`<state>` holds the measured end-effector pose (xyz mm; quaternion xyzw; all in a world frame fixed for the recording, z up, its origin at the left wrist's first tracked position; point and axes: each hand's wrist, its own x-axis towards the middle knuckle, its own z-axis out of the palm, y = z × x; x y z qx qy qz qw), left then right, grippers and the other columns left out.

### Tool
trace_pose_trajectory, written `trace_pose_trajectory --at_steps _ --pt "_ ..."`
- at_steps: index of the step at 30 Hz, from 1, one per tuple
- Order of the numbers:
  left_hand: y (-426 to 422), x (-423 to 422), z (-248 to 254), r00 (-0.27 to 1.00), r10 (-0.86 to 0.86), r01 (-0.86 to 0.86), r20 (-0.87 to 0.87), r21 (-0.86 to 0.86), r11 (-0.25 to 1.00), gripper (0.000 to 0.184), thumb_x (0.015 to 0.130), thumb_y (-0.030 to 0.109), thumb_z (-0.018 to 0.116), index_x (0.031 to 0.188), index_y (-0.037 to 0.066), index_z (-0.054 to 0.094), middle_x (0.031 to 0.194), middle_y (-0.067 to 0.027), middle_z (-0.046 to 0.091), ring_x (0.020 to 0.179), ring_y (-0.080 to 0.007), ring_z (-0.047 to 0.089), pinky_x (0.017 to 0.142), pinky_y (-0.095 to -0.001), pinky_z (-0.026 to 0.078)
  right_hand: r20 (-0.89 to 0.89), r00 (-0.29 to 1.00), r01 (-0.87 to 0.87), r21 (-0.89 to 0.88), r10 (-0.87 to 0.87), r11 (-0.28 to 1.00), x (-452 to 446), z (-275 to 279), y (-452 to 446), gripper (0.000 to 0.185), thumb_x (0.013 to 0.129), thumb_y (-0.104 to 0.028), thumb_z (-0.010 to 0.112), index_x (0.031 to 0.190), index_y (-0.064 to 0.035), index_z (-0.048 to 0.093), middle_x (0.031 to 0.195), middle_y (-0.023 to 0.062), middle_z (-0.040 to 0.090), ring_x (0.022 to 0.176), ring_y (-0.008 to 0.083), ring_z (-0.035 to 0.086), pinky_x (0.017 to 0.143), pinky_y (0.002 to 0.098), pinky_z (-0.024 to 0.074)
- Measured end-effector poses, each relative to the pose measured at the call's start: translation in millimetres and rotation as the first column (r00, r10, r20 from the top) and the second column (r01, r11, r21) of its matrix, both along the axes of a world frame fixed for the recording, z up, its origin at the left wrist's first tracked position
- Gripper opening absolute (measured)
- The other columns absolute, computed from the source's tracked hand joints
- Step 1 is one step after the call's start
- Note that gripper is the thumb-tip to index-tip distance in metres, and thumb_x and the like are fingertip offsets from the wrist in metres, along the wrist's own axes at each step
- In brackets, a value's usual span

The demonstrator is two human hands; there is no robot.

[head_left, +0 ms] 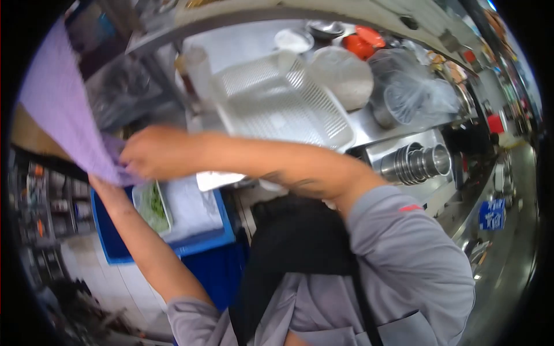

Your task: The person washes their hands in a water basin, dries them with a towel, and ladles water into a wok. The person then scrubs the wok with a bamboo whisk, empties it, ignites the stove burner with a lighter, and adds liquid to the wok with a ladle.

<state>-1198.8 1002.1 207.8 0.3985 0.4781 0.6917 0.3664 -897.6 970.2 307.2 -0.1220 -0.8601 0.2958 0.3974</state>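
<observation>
A purple cloth point(60, 98) hangs at the upper left, its lower end bunched. My right hand point(154, 153) reaches across to that lower end, its fingers closed on the fabric and a little blurred. Just below, my left hand point(102, 183) comes up to the cloth's bottom edge; its fingers are hidden behind the fabric. Under my hands is a blue bin point(190, 249) holding a clear container point(165, 222) of chopped greens and a white plastic sheet or bag point(193, 205).
A white perforated basket point(228, 112) sits on the steel counter. Beside it are a round pale lid or board point(349, 81), a plastic bag point(424, 92) and orange bowls point(360, 43). Stacked metal cups point(415, 164) lie at the right. An overhead shelf edge point(242, 17) crosses the top.
</observation>
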Motion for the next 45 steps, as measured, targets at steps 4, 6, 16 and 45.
trace_pose_trajectory --at_steps 4,6,16,45 --pt "-67 -8 -56 0.840 0.074 0.062 0.537 -0.232 0.971 0.052 0.097 0.051 0.049 0.127 0.008 0.051 0.128 -0.0173 0.059 0.112 -0.0310 0.060 0.086 -0.0475 0.051 0.343 0.928 0.140 0.041 -0.145 0.989 167 -22 -38 0.045 0.089 -0.019 0.069 0.131 -0.0050 0.059 0.106 0.0163 0.063 0.097 0.0352 0.061 0.084 0.0447 0.0504" --pt "-128 44 -77 0.845 0.233 -0.043 0.482 -0.374 0.927 0.050 0.095 0.053 0.051 0.124 0.012 0.053 0.128 -0.0161 0.059 0.117 -0.0307 0.058 0.088 -0.0467 0.051 0.613 0.781 0.207 -0.072 -0.120 0.976 246 -37 -65 0.050 0.086 -0.019 0.072 0.130 0.0012 0.058 0.117 0.0214 0.063 0.109 0.0375 0.060 0.095 0.0434 0.0480" --pt "-273 295 -145 0.811 0.011 0.373 0.585 -0.532 0.760 0.053 0.099 0.039 0.052 0.140 0.005 0.047 0.132 -0.0207 0.060 0.112 -0.0305 0.063 0.092 -0.0396 0.050 0.596 0.730 0.344 0.102 -0.335 0.933 336 -137 -123 0.023 0.088 -0.002 0.065 0.111 -0.0012 0.068 0.102 0.0190 0.067 0.096 0.0385 0.064 0.083 0.0418 0.0524" --pt "-614 329 -345 0.988 -0.149 0.013 -0.031 -0.958 0.285 0.052 0.085 0.041 0.067 0.107 -0.006 0.069 0.102 -0.0256 0.070 0.100 -0.0372 0.068 0.089 -0.0399 0.050 0.846 0.471 0.282 -0.415 0.252 0.865 346 -332 -260 0.041 0.087 -0.028 0.071 0.119 -0.0040 0.067 0.097 0.0172 0.073 0.092 0.0282 0.071 0.083 0.0392 0.0551"
